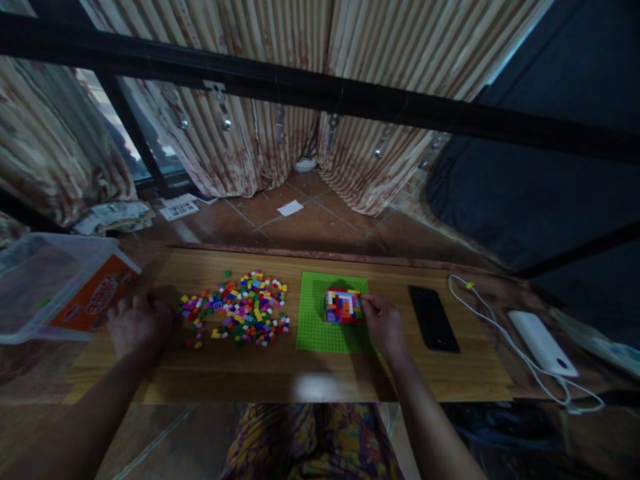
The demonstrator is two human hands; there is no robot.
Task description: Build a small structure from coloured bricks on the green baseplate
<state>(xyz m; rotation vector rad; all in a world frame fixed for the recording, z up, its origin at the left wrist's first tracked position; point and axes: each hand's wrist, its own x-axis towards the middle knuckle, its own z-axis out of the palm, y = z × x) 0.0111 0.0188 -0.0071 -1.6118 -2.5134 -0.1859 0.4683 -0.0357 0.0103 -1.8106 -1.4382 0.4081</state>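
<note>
The block build (pixel 343 307), a low mosaic of small multicoloured bricks, sits on the right-hand part of the green studded baseplate (pixel 311 333), toward the right of the wooden tabletop (pixel 225 373). The right hand (pixel 384 325) has its thumb and fingers drawn narrow at the build's right edge; whether a brick is pinched between them cannot be told. The left hand (pixel 139 325) rests palm down at the far left, loosely curled, its underside hidden, so I cannot tell if it holds anything. Sideways pressure from the right fingers could pop an edge brick loose or skew the build, and the baseplate might slide if nothing fixes it to the wood. A careless sweep of the left hand could scatter the loose bricks (pixel 255 310) lying just to its right, or knock the clear plastic tub (pixel 30 327) just to its left. The tub's orange label (pixel 95 293) carries large white characters and a small red logo, too dim and slanted to read. A printed sheet (pixel 180 211) on the floor bears dark, code-like blocks; no brand is legible on the black phone (pixel 433 319) or white power bank (pixel 543 343).
</note>
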